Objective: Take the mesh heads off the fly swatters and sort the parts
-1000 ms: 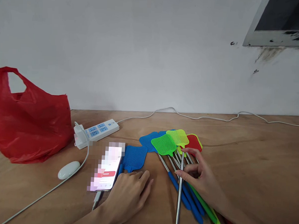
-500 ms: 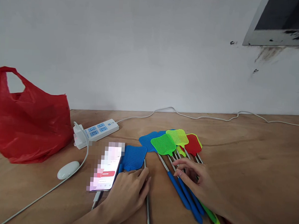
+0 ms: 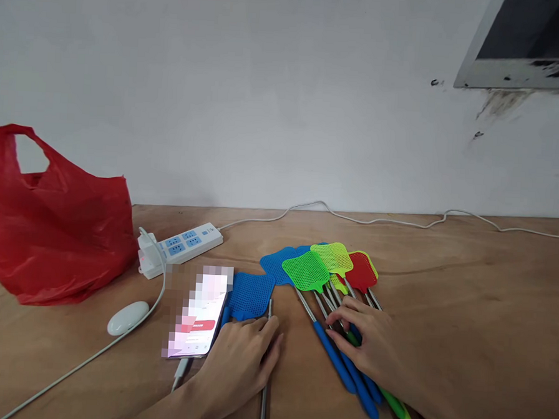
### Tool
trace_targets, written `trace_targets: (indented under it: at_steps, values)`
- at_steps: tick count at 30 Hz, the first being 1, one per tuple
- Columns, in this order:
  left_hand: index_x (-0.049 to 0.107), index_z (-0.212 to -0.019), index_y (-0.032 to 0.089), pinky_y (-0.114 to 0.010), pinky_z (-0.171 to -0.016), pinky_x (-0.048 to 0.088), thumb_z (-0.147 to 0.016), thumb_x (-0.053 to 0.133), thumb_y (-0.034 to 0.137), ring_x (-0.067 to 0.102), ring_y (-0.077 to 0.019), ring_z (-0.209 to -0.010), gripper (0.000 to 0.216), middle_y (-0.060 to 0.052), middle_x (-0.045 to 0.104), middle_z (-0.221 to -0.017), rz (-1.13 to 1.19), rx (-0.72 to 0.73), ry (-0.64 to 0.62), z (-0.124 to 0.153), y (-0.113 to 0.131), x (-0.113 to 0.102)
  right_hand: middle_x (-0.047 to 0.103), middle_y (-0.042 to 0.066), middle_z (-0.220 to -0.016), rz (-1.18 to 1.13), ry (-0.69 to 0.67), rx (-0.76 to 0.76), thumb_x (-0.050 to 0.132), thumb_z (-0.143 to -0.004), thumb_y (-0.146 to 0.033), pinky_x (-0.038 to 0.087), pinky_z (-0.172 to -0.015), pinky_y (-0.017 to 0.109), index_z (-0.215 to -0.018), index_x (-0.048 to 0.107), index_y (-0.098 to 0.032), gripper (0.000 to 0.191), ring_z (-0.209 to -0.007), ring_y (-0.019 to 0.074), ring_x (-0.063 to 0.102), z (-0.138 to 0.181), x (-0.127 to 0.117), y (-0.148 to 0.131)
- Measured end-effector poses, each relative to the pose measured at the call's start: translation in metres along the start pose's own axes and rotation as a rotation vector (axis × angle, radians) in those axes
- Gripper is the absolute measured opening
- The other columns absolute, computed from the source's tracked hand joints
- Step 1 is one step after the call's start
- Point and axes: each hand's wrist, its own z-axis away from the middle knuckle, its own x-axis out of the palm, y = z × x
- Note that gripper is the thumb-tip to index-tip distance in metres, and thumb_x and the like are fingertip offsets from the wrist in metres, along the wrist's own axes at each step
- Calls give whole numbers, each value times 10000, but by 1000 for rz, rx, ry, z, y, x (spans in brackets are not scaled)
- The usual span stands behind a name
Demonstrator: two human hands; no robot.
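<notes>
Well, the left hand [image 3: 243, 364] lies palm down, its fingers bent and close together; a metal rod [image 3: 263, 405] runs beneath them, its tip showing just beyond the forefinger, though whether they grip it I cannot tell; the right hand [image 3: 360, 335] curls over the coloured handles [image 3: 333, 356] of a heap of fly swatters [image 3: 307, 271], thumb and forefinger tips slightly parted, any hold on a handle hidden from view; just left of the left fingers lies a phone [image 3: 203, 321], partly pixelated, a red button on its screen (the lettering is too small to read); a charging cable [image 3: 180, 368] meets its lower end; immediately beyond those fingers is a blue mesh head [image 3: 251, 294]; past the right fingertips spread the heap's other heads [image 3: 335, 258], green, yellow-green, blue and red; well left of the left fingers are a white oval object [image 3: 127, 318] and a red bag [image 3: 62, 235]; farther beyond them is a power strip [image 3: 184, 248], its label illegible; farthest, a white cord [image 3: 377, 221] runs near the wall [image 3: 285, 110].
</notes>
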Motion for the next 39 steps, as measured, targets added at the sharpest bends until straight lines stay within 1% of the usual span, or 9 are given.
trace_targets:
  at_steps: [4, 9, 13, 16, 19, 24, 34, 36, 39]
  values:
    - [520, -845, 215, -313, -575, 397, -1024, 380, 237, 685, -251, -720, 228, -35, 696, -805, -1, -1, -5, 1, 0, 1, 589, 30, -814, 56, 26, 51, 522, -892, -208, 425, -648, 335, -897, 629, -226, 108, -705, 205, 614, 1, 2, 3]
    - [522, -841, 213, -315, -562, 354, -1019, 390, 235, 679, -249, -709, 223, -33, 695, -798, 1, -9, -14, 0, -1, 0, 599, 16, -781, 102, 35, 100, 486, -878, -198, 387, -607, 329, -1094, 599, -236, 247, -673, 217, 625, 3, 5, 9]
    - [517, -830, 214, -317, -548, 309, -1015, 393, 238, 675, -248, -695, 224, -31, 691, -790, 17, -19, -22, 0, -1, 0, 593, 0, -742, 46, 71, 103, 477, -857, -199, 372, -617, 327, -1124, 601, -238, 297, -662, 211, 608, 2, 7, 14]
    - [508, -823, 215, -320, -543, 293, -1014, 386, 244, 666, -247, -685, 228, -31, 683, -790, 47, -19, -14, 0, -2, 0, 522, -33, -671, -142, 109, 155, 481, -816, -218, 342, -574, 306, -1110, 600, -215, 317, -559, 167, 513, -2, 6, 14]
    - [497, -842, 214, -315, -552, 306, -1018, 370, 261, 656, -236, -688, 222, -34, 669, -812, 103, 6, 25, 1, -3, 0, 455, -67, -631, -474, 138, 262, 506, -751, -255, 311, -527, 279, -1126, 571, -193, 385, -503, 135, 427, -6, 0, 9]
    - [471, -831, 217, -305, -559, 315, -1017, 359, 273, 631, -224, -665, 224, -29, 639, -791, 155, 49, 77, 2, -2, 0, 489, -82, -548, -937, 109, 455, 592, -695, -313, 287, -505, 249, -1063, 601, -176, 393, -508, 117, 432, -12, -13, -1]
    - [411, -750, 223, -284, -546, 277, -999, 398, 266, 565, -182, -597, 253, 4, 588, -702, 276, 60, 110, 2, -3, 2, 365, -114, -323, -1327, 79, 622, 819, -626, -564, 157, -339, 201, -763, 668, -176, 438, -294, 45, 247, -17, -13, -2]
    - [396, -733, 223, -282, -542, 270, -997, 403, 267, 549, -174, -583, 268, 12, 572, -680, 300, 56, 113, 2, -3, 2, 388, -105, -335, -1402, 44, 662, 827, -624, -578, 164, -321, 185, -690, 649, -177, 443, -282, 30, 231, -17, -17, -3]
    - [393, -722, 223, -280, -531, 257, -1001, 410, 281, 521, -163, -555, 286, 21, 549, -652, 338, 46, 121, 2, -2, 1, 541, -74, -481, -1521, 77, 754, 871, -621, -509, 235, -320, 147, -685, 666, -171, 400, -319, 6, 299, -15, -24, -5]
